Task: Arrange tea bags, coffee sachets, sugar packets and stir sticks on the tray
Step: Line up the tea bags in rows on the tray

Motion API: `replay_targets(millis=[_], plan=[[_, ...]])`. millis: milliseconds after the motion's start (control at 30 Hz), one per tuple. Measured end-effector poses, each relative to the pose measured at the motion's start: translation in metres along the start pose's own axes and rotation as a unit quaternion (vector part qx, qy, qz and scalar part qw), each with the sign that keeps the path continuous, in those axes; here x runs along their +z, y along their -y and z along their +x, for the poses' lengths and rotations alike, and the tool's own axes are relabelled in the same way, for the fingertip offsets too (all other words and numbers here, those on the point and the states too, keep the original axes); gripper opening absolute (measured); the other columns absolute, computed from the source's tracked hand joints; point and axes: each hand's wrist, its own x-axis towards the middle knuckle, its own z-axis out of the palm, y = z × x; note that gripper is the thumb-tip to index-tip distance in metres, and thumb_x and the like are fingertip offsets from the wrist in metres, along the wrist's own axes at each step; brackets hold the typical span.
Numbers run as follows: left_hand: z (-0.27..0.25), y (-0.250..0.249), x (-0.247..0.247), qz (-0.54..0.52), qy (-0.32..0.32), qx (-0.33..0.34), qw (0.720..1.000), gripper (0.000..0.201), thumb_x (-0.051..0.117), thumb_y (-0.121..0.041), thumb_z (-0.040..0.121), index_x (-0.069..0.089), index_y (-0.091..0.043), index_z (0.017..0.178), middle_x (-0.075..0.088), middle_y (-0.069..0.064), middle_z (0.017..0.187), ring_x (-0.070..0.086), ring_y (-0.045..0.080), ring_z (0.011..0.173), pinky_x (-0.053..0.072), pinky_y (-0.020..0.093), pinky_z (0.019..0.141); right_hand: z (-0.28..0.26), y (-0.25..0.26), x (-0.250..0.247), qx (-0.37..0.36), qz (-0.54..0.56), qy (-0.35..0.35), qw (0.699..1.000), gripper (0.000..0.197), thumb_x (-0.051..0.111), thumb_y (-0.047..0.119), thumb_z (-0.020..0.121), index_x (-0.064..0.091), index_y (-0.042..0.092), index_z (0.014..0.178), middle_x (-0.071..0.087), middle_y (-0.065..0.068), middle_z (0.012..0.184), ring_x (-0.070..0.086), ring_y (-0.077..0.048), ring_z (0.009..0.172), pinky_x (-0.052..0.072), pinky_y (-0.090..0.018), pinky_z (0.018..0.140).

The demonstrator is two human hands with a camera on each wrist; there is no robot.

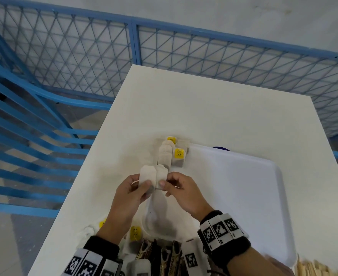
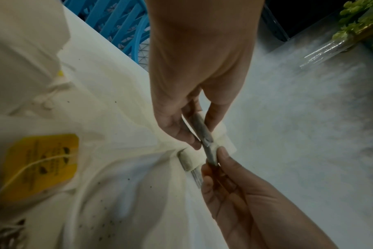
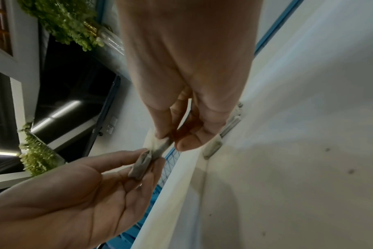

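Note:
Over the left edge of the white tray point(image 1: 279, 176), my left hand point(image 1: 146, 186) pinches a pale tea bag point(image 1: 147, 175). My right hand point(image 1: 165, 186) pinches a second tea bag point(image 1: 162, 174) right beside it, and the two bags touch. The left wrist view shows my left hand point(image 2: 202, 134) and right hand point(image 2: 213, 161) on the bags edge-on. From the right wrist I see my right hand point(image 3: 170, 139) and left hand point(image 3: 149, 160) holding them. A row of tea bags point(image 1: 165, 156) with yellow tags lies along the tray's left side.
Loose tea bags point(image 1: 135, 233) with yellow tags lie on the white table point(image 1: 204, 108) near my left wrist. Coffee sachets point(image 1: 164, 255) sit at the near edge, wooden stir sticks point(image 1: 313, 267) at the bottom right. A blue mesh fence point(image 1: 132, 42) stands behind the table.

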Motion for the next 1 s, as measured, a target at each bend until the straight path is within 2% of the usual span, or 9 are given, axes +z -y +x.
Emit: replay_targets(millis=[100, 233, 333, 400, 533, 633, 800, 900, 1000], plan=[[0.002, 0.001, 0.004, 0.027, 0.011, -0.002, 1.0, 0.007, 0.058, -0.007, 0.089, 0.064, -0.009, 0.093, 0.069, 0.01, 0.086, 0.064, 0.017, 0.082, 0.053, 0.027, 0.08, 0.0, -0.005, -0.01, 0.012, -0.013, -0.023, 1.0, 0.015, 0.065, 0.018, 0.086, 0.065, 0.003, 0.087, 0.065, -0.013, 0.081, 0.059, -0.013, 0.068, 0.052, -0.033, 0.074], [0.011, 0.0, 0.008, 0.087, 0.02, 0.017, 0.996, 0.008, 0.063, -0.011, 0.087, 0.068, -0.008, 0.092, 0.071, 0.009, 0.089, 0.063, 0.018, 0.086, 0.049, 0.029, 0.082, 0.005, -0.009, -0.025, 0.035, 0.015, -0.076, 0.996, 0.01, 0.066, 0.011, 0.085, 0.062, 0.003, 0.084, 0.064, -0.011, 0.077, 0.059, -0.018, 0.07, 0.053, -0.035, 0.075], [0.023, -0.003, 0.012, 0.135, 0.006, 0.037, 0.99, 0.007, 0.066, -0.011, 0.083, 0.071, -0.009, 0.088, 0.073, 0.006, 0.085, 0.065, 0.016, 0.084, 0.047, 0.024, 0.078, 0.013, -0.01, -0.038, 0.046, -0.004, -0.121, 0.992, 0.012, 0.066, 0.009, 0.084, 0.06, 0.015, 0.076, 0.063, -0.004, 0.071, 0.057, -0.018, 0.068, 0.051, -0.027, 0.066], [0.031, -0.003, 0.015, 0.159, 0.001, 0.045, 0.986, 0.005, 0.068, -0.012, 0.082, 0.07, -0.013, 0.086, 0.074, 0.004, 0.082, 0.067, 0.017, 0.083, 0.047, 0.025, 0.078, 0.019, -0.012, -0.044, 0.053, -0.018, -0.144, 0.988, 0.016, 0.068, 0.009, 0.082, 0.057, 0.019, 0.078, 0.063, -0.002, 0.072, 0.057, -0.015, 0.065, 0.047, -0.02, 0.061], [0.049, 0.003, 0.018, 0.233, -0.001, 0.068, 0.97, 0.01, 0.076, -0.017, 0.076, 0.067, -0.018, 0.081, 0.072, 0.002, 0.083, 0.067, 0.021, 0.084, 0.049, 0.034, 0.079, 0.029, -0.016, -0.047, 0.061, -0.044, -0.163, 0.984, 0.021, 0.071, 0.015, 0.08, 0.053, 0.022, 0.088, 0.065, -0.005, 0.078, 0.06, -0.015, 0.07, 0.046, -0.019, 0.066], [0.057, 0.006, 0.021, 0.292, -0.001, 0.082, 0.953, 0.016, 0.079, -0.019, 0.072, 0.064, -0.018, 0.078, 0.071, 0.003, 0.081, 0.064, 0.02, 0.078, 0.046, 0.027, 0.072, 0.035, -0.017, -0.044, 0.06, -0.062, -0.17, 0.982, 0.028, 0.073, 0.015, 0.078, 0.052, 0.019, 0.095, 0.064, -0.005, 0.077, 0.061, -0.018, 0.075, 0.047, -0.021, 0.07], [0.066, 0.006, 0.025, 0.347, 0.002, 0.095, 0.933, 0.023, 0.08, -0.015, 0.069, 0.065, -0.01, 0.084, 0.07, 0.006, 0.08, 0.061, 0.019, 0.074, 0.038, 0.008, 0.057, 0.042, -0.018, -0.039, 0.047, -0.103, -0.184, 0.976, 0.031, 0.073, 0.011, 0.077, 0.051, 0.014, 0.1, 0.059, -0.003, 0.072, 0.056, -0.016, 0.07, 0.043, -0.013, 0.062], [0.07, 0.007, 0.027, 0.364, -0.003, 0.111, 0.925, 0.024, 0.08, -0.012, 0.068, 0.065, -0.004, 0.085, 0.065, 0.009, 0.078, 0.054, 0.019, 0.071, 0.037, 0.009, 0.056, 0.043, -0.02, -0.039, 0.042, -0.12, -0.196, 0.972, 0.033, 0.072, 0.01, 0.077, 0.051, 0.011, 0.103, 0.054, 0.003, 0.065, 0.053, -0.013, 0.066, 0.041, -0.01, 0.059], [0.07, 0.007, 0.029, 0.379, -0.005, 0.132, 0.916, 0.025, 0.079, -0.01, 0.07, 0.062, -0.004, 0.087, 0.059, 0.004, 0.075, 0.052, 0.019, 0.069, 0.036, 0.012, 0.056, 0.043, -0.021, -0.039, 0.043, -0.127, -0.196, 0.971, 0.035, 0.072, 0.011, 0.078, 0.049, 0.012, 0.105, 0.054, 0.003, 0.066, 0.054, -0.01, 0.065, 0.041, -0.011, 0.059]])
